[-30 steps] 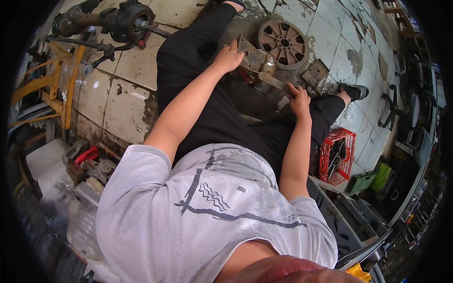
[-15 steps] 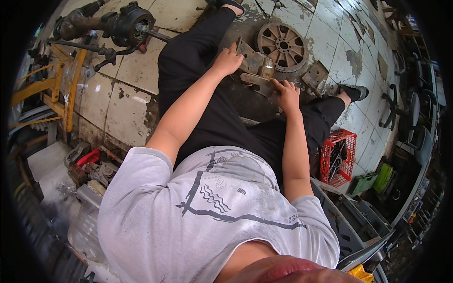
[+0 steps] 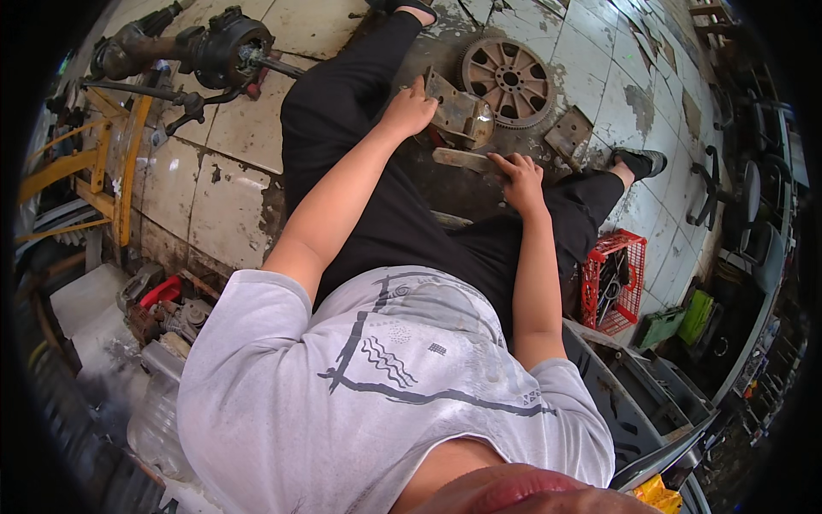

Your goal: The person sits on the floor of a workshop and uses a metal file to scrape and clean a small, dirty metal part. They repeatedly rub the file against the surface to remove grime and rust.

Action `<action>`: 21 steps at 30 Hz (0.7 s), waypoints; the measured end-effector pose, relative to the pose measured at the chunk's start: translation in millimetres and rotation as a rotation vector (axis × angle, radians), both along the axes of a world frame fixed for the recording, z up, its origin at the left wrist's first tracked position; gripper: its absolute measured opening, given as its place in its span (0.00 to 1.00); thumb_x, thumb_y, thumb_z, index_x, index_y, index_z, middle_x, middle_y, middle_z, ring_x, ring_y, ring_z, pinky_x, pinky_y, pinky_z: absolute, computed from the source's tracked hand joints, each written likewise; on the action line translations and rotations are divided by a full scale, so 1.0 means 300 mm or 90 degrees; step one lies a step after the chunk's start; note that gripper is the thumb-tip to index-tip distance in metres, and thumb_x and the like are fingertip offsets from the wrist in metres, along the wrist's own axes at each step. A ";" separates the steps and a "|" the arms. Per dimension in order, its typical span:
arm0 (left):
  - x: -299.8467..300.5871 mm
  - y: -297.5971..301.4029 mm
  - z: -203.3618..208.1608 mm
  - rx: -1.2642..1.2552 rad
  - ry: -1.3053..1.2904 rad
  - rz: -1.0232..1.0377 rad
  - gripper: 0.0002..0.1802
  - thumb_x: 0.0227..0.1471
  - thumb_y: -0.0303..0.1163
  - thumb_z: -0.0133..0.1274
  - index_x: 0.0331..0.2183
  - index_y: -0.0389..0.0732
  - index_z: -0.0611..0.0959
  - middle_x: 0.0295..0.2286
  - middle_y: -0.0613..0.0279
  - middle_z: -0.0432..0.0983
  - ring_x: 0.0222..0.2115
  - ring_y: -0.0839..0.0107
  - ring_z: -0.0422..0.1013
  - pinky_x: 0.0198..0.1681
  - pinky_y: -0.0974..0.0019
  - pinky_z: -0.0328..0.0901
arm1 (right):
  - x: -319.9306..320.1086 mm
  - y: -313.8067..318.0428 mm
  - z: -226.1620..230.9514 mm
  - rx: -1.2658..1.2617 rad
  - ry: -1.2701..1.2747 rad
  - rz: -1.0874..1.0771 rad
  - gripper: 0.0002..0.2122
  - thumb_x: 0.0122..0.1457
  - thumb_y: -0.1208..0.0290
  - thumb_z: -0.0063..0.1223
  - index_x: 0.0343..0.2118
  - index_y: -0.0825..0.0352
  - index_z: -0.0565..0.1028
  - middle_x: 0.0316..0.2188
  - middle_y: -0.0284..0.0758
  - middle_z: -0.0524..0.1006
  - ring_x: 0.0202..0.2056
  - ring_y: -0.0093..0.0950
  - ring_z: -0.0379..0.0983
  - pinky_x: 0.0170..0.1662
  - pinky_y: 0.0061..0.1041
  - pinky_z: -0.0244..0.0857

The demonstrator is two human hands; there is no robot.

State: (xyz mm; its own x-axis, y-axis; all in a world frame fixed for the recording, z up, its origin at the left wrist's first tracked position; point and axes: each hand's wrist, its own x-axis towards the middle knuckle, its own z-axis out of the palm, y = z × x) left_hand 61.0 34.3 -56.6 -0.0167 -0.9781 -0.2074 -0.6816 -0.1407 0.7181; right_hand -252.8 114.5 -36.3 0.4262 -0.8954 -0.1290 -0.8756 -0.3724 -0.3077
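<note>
Between my spread legs, my left hand [image 3: 409, 111] is closed on the left edge of a rusty, worn metal bracket [image 3: 452, 104] with holes in its plate. The bracket stands tilted off the floor, its rounded end pointing right. Closer to me, my right hand [image 3: 520, 182] pinches the right end of a flat metal bar [image 3: 464, 159]. The bar lies roughly level below the bracket, with a narrow gap between them. My right fingertips partly hide its end.
Beyond the bracket lies a toothed flywheel [image 3: 509, 81]; a rusty square plate [image 3: 568, 133] is right of it. A greasy axle assembly [image 3: 205, 50] and a yellow stand [image 3: 128, 171] are at left. A red crate of tools [image 3: 634, 278] stands by my right leg.
The flat bar has turned in my right hand, so its narrow side now shows instead of its broad face. It has come away from the bracket. My left hand keeps its hold.
</note>
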 end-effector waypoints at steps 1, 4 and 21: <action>-0.002 0.002 0.018 -0.009 -0.020 -0.042 0.31 0.64 0.40 0.46 0.56 0.21 0.72 0.57 0.20 0.65 0.50 0.33 0.74 0.54 0.44 0.70 | 0.018 -0.007 -0.014 -0.010 0.028 0.031 0.28 0.56 0.72 0.66 0.61 0.41 0.78 0.43 0.27 0.77 0.51 0.33 0.72 0.55 0.41 0.61; -0.002 0.005 0.060 -0.014 -0.032 -0.090 0.39 0.62 0.44 0.48 0.63 0.21 0.63 0.55 0.20 0.68 0.51 0.33 0.73 0.56 0.44 0.69 | 0.015 -0.040 -0.057 -0.007 -0.002 -0.004 0.28 0.56 0.71 0.66 0.61 0.39 0.77 0.42 0.28 0.77 0.50 0.34 0.72 0.55 0.42 0.62; -0.007 0.004 0.038 0.018 0.022 -0.009 0.41 0.62 0.44 0.47 0.63 0.18 0.62 0.52 0.22 0.72 0.52 0.33 0.72 0.57 0.45 0.67 | 0.033 -0.035 -0.031 0.014 0.011 0.005 0.26 0.58 0.69 0.64 0.60 0.39 0.77 0.43 0.28 0.77 0.51 0.33 0.72 0.54 0.42 0.62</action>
State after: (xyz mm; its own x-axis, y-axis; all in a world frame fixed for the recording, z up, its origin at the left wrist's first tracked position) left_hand 58.8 35.6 -45.2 -0.0381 -0.9714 -0.2344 -0.6580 -0.1522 0.7375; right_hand -242.8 104.1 -45.6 0.4311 -0.8887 -0.1563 -0.8776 -0.3727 -0.3016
